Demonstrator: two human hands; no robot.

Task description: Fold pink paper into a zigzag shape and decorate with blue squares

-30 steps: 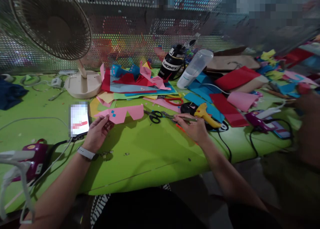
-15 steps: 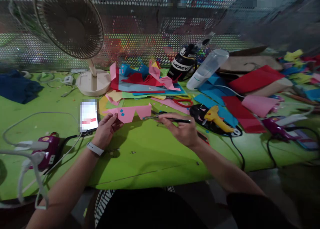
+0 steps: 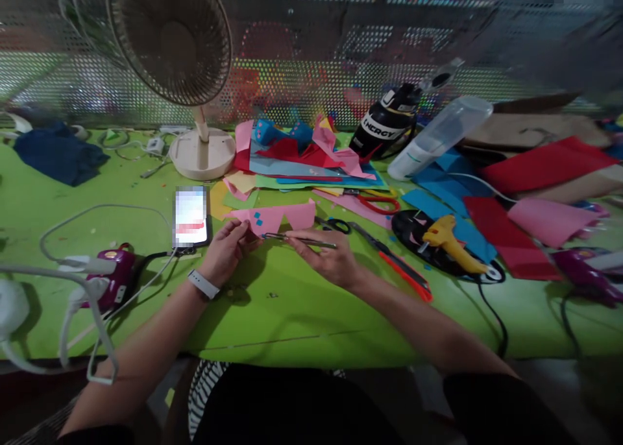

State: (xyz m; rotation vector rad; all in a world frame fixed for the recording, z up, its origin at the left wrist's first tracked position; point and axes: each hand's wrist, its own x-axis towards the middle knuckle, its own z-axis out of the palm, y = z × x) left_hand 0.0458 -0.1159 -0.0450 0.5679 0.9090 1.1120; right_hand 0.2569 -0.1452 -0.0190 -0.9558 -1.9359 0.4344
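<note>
My left hand (image 3: 228, 253) pinches the left end of a pink paper strip (image 3: 298, 216) with a notched lower edge. Two small blue diamonds (image 3: 258, 219) show on the strip near my fingers. In my right hand (image 3: 333, 258) are slim dark tweezers (image 3: 317, 242), their tip pointing left at the strip's lower edge. A tiny blue piece (image 3: 264, 236) shows at that tip. Right of my right hand lies a box cutter (image 3: 396, 263) with an orange-red end, with red-handled scissors (image 3: 374, 204) farther back.
A fan (image 3: 202, 153) stands at the back left, with a lit phone (image 3: 191, 219) before it. Coloured sheets (image 3: 292, 166), a black bottle (image 3: 382, 130) and a clear bottle (image 3: 440, 137) are behind. A yellow glue gun (image 3: 448, 244) lies right; a purple power adapter (image 3: 114, 273) with cables is left.
My right hand has brought the tweezers left along the pink strip, from its right part towards the blue diamonds. The box cutter is now uncovered. The whole view has shifted.
</note>
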